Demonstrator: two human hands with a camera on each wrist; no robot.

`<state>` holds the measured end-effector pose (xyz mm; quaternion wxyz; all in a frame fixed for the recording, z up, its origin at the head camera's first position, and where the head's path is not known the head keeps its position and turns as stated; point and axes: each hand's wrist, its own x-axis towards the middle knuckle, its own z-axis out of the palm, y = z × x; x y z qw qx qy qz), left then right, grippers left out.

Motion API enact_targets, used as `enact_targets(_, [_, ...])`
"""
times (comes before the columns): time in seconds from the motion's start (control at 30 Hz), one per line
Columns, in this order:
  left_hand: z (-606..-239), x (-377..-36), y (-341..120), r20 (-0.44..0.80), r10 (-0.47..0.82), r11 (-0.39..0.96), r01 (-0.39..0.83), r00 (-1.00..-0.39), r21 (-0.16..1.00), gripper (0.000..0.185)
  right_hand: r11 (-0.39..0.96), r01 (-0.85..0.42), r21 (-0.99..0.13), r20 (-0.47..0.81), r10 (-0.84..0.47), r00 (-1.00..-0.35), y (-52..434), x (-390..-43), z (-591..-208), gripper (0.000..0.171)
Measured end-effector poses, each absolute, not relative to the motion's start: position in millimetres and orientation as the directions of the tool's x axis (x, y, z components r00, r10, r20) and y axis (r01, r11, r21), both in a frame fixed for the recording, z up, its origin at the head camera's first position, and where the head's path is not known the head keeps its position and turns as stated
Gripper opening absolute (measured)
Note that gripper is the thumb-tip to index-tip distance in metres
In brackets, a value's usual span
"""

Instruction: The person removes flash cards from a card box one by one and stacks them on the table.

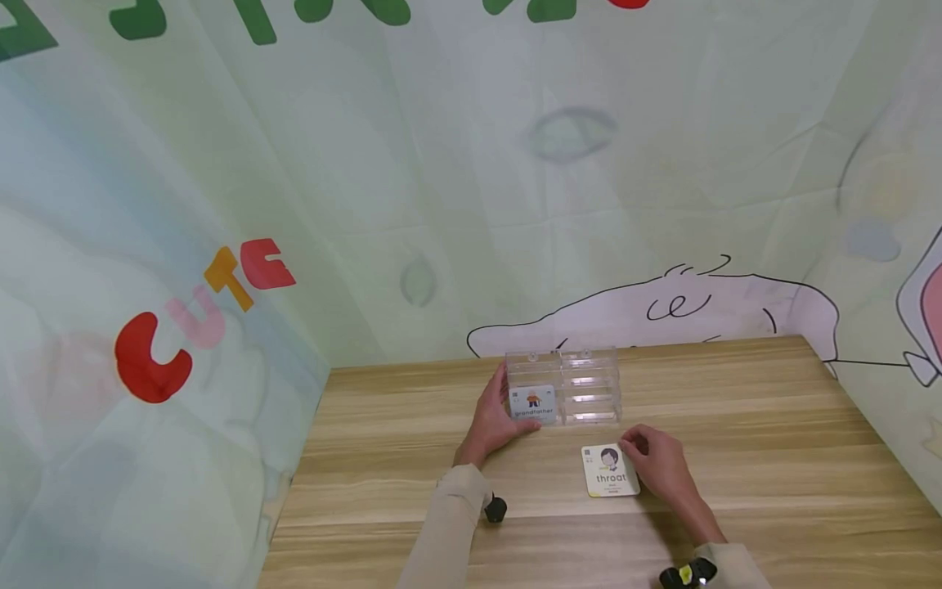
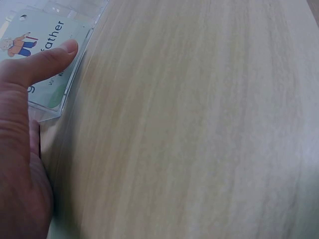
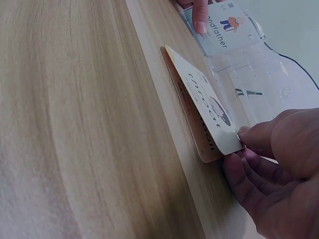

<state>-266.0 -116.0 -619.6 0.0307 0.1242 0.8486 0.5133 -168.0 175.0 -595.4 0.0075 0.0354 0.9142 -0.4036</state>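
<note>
Clear plastic forms the rack [image 1: 591,391] on the bench [image 1: 383,458], near its back edge. From where I stand, the person's left hand [image 1: 495,419] reaches forward around the rack's left side, fingers wrapped about that edge and the thumb laid across the front of a pale card [image 1: 531,401] that reads "grandfather". Nearer the person, the right hand [image 1: 661,460] bends in from the right, its thumb above and fingers below, pinching the corner of a white card [image 1: 609,484] printed "throat". Just beneath that one shows an orange card [image 3: 204,144], its word mostly covered. Coloured letters [image 1: 134,368] on the backdrop [image 1: 471,180] spell "CUTE"; green lettering along the top is cut off.
</note>
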Motion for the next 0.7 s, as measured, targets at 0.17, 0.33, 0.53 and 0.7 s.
enact_targets(0.17, [-619.8, -266.7, -115.8, 0.08, 0.243, 0.443, 0.184, -0.967, 0.877, 0.13, 0.674, 0.071, -0.735, -0.045, 0.056, -0.997, 174.5, -168.5, -594.8, 0.011])
enact_targets(0.33, [-620.6, -266.5, -116.2, 0.085, 0.245, 0.44, 0.189, -0.966, 0.878, 0.129, 0.682, 0.061, -0.728, -0.037, 0.049, -0.998, 173.9, -168.8, -593.6, 0.011])
enact_targets(0.53, [-620.4, -266.4, -116.2, 0.08, 0.245, 0.443, 0.185, -0.966, 0.877, 0.129, 0.683, 0.059, -0.728, -0.036, 0.048, -0.998, 173.9, -168.2, -592.6, 0.01])
enact_targets(0.7, [-620.3, -266.7, -116.1, 0.068, 0.243, 0.451, 0.174, -0.968, 0.875, 0.13, 0.681, 0.063, -0.729, -0.039, 0.051, -0.998, 174.2, -168.2, -592.9, 0.009])
